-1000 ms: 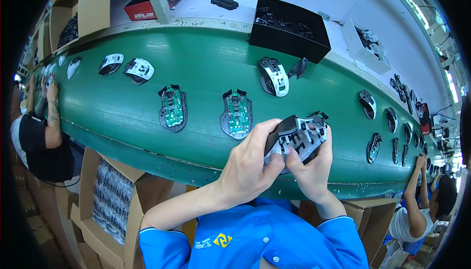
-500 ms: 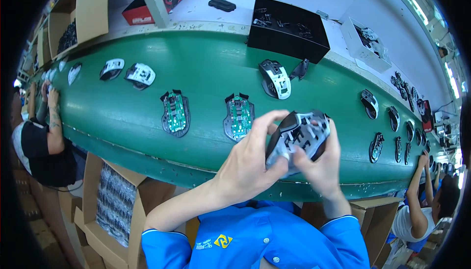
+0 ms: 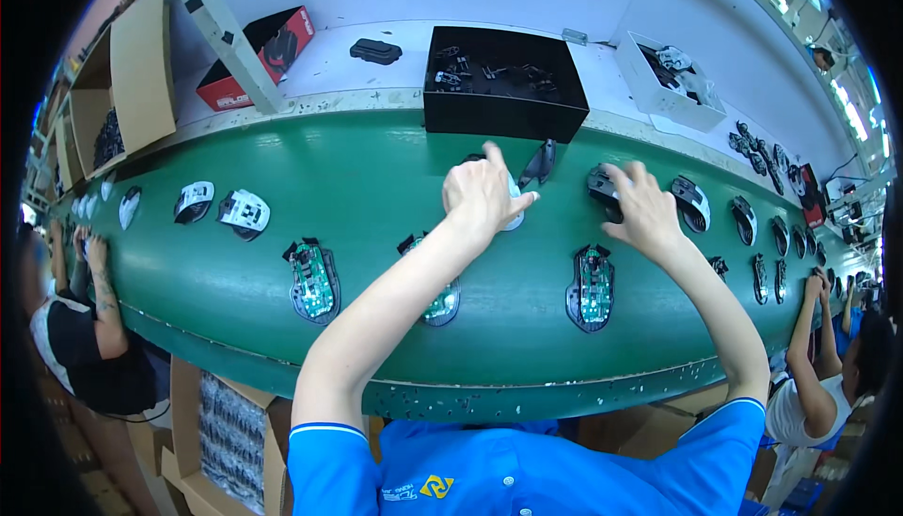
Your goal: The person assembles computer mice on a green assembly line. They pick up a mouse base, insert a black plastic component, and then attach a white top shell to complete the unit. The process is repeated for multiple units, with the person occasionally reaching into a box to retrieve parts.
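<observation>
Looking down, I see my right hand (image 3: 644, 204) spread at 1 dark mouse shell (image 3: 600, 185) on the green belt (image 3: 489, 333). My left hand (image 3: 480, 194) covers most of a pale mouse shell (image 3: 514, 222); I can't tell if it pinches. They seem light, stiff, slick: best held by the sides.

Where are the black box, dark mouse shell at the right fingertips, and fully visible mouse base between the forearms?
Black box (image 3: 500, 117): head view, front wall.
Dark mouse shell (image 3: 599, 185): head view, uncovered left part.
Mouse base (image 3: 594, 291): head view, green circuit board.
</observation>
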A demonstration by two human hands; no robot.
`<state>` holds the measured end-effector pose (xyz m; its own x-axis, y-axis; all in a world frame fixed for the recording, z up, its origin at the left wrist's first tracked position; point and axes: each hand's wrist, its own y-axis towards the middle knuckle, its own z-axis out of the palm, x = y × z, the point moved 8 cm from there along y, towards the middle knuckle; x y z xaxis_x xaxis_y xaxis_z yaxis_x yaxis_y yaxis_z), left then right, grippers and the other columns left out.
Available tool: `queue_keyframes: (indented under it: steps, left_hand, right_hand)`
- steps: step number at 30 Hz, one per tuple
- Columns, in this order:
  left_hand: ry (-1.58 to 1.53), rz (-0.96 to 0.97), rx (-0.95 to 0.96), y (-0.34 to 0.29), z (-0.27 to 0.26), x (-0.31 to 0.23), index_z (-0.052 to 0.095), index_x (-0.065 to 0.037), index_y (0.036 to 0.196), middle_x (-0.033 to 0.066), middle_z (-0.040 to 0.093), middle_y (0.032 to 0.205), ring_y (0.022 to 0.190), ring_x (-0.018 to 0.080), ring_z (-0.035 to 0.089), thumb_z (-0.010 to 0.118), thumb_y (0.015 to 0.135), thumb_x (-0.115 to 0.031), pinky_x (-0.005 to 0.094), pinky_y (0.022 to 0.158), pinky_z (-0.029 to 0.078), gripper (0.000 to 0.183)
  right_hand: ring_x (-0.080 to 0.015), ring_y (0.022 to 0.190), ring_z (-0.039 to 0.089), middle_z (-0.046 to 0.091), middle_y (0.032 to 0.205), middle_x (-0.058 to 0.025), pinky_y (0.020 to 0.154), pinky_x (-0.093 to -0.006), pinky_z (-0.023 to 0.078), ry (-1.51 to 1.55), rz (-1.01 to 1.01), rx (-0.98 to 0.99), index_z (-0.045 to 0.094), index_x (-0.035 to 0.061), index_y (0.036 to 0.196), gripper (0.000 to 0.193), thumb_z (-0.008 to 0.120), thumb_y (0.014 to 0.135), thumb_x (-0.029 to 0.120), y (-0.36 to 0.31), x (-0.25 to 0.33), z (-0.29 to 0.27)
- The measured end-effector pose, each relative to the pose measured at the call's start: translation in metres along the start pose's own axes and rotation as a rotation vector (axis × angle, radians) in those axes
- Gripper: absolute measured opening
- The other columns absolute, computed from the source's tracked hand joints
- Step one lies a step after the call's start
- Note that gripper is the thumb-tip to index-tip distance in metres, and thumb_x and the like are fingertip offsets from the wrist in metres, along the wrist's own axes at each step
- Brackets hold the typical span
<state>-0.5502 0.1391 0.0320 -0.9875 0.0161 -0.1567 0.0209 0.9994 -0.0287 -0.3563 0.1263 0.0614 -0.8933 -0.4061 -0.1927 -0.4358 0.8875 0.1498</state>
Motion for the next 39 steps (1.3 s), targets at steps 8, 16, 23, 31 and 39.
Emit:
queue_keyframes:
  steps: [8, 16, 23, 31, 39]
  left_hand:
    - [-0.002, 0.274, -0.047, -0.003, -0.002, 0.037, 0.044, -0.003, 0.127, 0.0201, 0.045, 0.128, 0.114, 0.0331, 0.048, 0.076, 0.060, -0.031, 0.0434, 0.092, 0.044, 0.080]
    - [-0.706, 0.054, -0.229, 0.001, -0.011, 0.072, 0.052, 0.001, 0.116, 0.0161, 0.060, 0.108, 0.108, 0.0263, 0.054, 0.079, 0.060, -0.033, 0.0374, 0.091, 0.044, 0.071]
    - [-1.571, 0.020, 0.132, -0.073, -0.026, 0.045, 0.033, -0.001, 0.133, 0.0101, 0.053, 0.115, 0.102, 0.0132, 0.052, 0.074, 0.073, -0.039, 0.0253, 0.078, 0.045, 0.082]
    - [-1.684, 0.228, 0.380, -0.145, -0.042, 0.029, 0.007, -0.003, 0.144, 0.0163, 0.031, 0.139, 0.131, 0.0250, 0.031, 0.076, 0.058, 0.003, 0.0361, 0.107, 0.028, 0.111]
    - [-1.446, 0.283, 0.132, -0.170, -0.046, 0.036, 0.010, -0.011, 0.144, 0.0192, 0.027, 0.127, 0.123, 0.0318, 0.034, 0.076, 0.062, -0.007, 0.0394, 0.095, 0.044, 0.106]
  right_hand:
    - [-0.0190, 0.109, 0.052, 0.055, 0.120, -0.0050, 0.086, -0.0351, 0.048, 0.038, -0.621, -0.290, 0.057, 0.0044, 0.113, 0.038, 0.057, 0.075, 0.007, 0.069, 0.052, 0.037]
    - [-0.0178, 0.087, 0.056, 0.060, 0.081, -0.0037, 0.091, -0.0329, 0.041, 0.622, -0.317, -0.034, 0.067, 0.0076, 0.093, 0.018, 0.068, 0.076, 0.012, 0.055, 0.023, -0.027]
    - [-0.0068, 0.081, 0.060, 0.066, 0.090, -0.0043, 0.073, -0.0202, 0.047, 1.597, -0.053, 0.357, 0.066, -0.0019, 0.098, 0.020, 0.068, 0.082, 0.010, -0.004, 0.059, -0.060]
    - [-0.0091, 0.084, 0.054, 0.057, 0.088, -0.0029, 0.071, -0.0210, 0.045, 1.548, -0.116, 0.277, 0.070, 0.0025, 0.096, 0.019, 0.071, 0.078, 0.007, -0.033, 0.097, -0.077]
    - [-0.0114, 0.077, 0.043, 0.043, 0.079, 0.0010, 0.066, -0.0246, 0.038, 1.351, -0.184, 0.069, 0.074, 0.0106, 0.091, 0.022, 0.077, 0.069, 0.007, -0.053, 0.116, -0.104]
